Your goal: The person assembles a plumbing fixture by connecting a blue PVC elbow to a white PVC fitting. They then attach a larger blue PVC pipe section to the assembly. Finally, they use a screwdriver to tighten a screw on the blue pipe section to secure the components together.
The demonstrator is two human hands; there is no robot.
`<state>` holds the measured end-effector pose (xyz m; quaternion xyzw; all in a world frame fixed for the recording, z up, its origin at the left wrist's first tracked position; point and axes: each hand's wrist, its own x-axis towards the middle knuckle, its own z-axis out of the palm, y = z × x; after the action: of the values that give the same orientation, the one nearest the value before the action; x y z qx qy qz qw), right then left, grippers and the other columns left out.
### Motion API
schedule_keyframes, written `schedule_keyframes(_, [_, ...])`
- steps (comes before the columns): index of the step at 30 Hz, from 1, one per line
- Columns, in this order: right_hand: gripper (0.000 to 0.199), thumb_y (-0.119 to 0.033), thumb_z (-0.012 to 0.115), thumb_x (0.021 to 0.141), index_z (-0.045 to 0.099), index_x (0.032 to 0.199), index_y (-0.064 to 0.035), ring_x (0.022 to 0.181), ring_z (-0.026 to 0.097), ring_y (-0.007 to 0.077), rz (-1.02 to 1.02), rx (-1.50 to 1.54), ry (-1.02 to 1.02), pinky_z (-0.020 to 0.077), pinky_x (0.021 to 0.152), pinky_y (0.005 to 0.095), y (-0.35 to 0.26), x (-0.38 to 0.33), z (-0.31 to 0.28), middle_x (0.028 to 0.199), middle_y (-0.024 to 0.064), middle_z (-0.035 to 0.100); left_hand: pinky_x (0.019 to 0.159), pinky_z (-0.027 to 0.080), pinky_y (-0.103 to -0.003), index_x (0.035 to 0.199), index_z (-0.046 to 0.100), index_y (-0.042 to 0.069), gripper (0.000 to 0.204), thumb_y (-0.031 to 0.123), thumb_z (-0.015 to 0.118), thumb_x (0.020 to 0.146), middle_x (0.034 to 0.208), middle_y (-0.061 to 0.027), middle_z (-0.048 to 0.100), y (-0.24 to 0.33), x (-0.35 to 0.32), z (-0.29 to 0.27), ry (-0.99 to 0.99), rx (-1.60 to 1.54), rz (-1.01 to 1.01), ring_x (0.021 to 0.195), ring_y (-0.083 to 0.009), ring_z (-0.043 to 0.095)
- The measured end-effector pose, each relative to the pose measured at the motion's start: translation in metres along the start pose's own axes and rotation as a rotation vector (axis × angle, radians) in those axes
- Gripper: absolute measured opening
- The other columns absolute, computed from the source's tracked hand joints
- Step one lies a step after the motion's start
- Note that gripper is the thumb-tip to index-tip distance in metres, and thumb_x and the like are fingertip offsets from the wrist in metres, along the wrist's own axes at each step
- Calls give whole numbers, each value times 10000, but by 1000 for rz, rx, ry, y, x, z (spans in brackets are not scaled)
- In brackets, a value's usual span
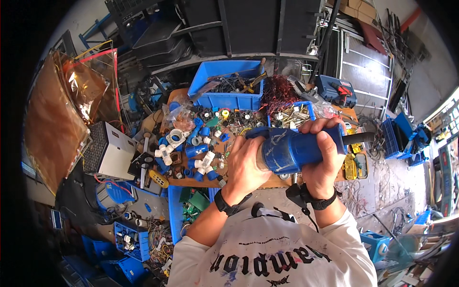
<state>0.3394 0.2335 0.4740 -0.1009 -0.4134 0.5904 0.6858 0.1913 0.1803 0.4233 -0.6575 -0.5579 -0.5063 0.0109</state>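
A large blue industrial plug [292,152], scuffed and marked with faint white lines, is held lengthwise above the table's front edge. From its right end sticks a short black cable or sleeve [358,137]. My left hand [247,165] is closed around the plug's left end, at a pale ring. Around the right end wraps my right hand [324,160], thumb on top and fingers over the far side. What lies under both palms is hidden. Just left of my left hand are white pipe-like fittings [204,162] and a blue cylindrical part [196,151] on the table.
Behind the loose parts on the wooden table [272,181] stands a blue bin [229,101] of tools. A smaller blue tray [292,115] holds metal pieces. To the right lie a yellow case [355,166] and a dark blue toolbox [336,90]. Crates [131,241] sit on the floor at left.
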Motion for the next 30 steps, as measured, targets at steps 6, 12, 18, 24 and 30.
schedule_keyframes(6, [359, -71, 712, 828, 447, 1070, -69, 893, 579, 261, -1, 14, -56, 467, 841, 409, 0, 0, 3, 914, 113, 578, 785, 498, -432, 1033, 606, 32, 537, 72, 814, 540, 920, -131, 655, -3, -2, -2, 0, 6, 4, 875, -358, 586])
schedule_keyframes(12, [366, -78, 712, 831, 442, 1077, -71, 898, 575, 259, 6, 2, -69, 465, 848, 405, 3, 1, 2, 922, 112, 575, 768, 525, -435, 1036, 605, 31, 522, 101, 818, 565, 934, -144, 664, -3, -3, -4, -26, 24, -25, 869, -359, 614])
schedule_keyframes(18, [370, -100, 709, 840, 436, 1088, -73, 905, 577, 264, -12, 11, -116, 468, 855, 415, 7, 3, 2, 928, 113, 570, 725, 536, -430, 1066, 596, 44, 545, 115, 823, 577, 914, -148, 665, -8, -8, 0, -2, 9, -64, 824, -355, 649])
schedule_keyframes(24, [389, -98, 698, 839, 412, 1102, -76, 862, 586, 286, -57, 10, -32, 488, 824, 468, 5, -5, 12, 907, 120, 561, 701, 540, -426, 1073, 594, 55, 530, 138, 817, 600, 883, -148, 663, -12, -6, -4, -26, -20, -44, 793, -352, 664])
schedule_keyframes(30, [384, -70, 699, 821, 418, 1083, -70, 817, 578, 276, -54, 5, -157, 492, 802, 460, 2, -2, 10, 848, 116, 551, 683, 544, -416, 1032, 615, 36, 541, 32, 777, 515, 870, -162, 673, -11, -7, 0, 32, -101, -15, 785, -362, 675])
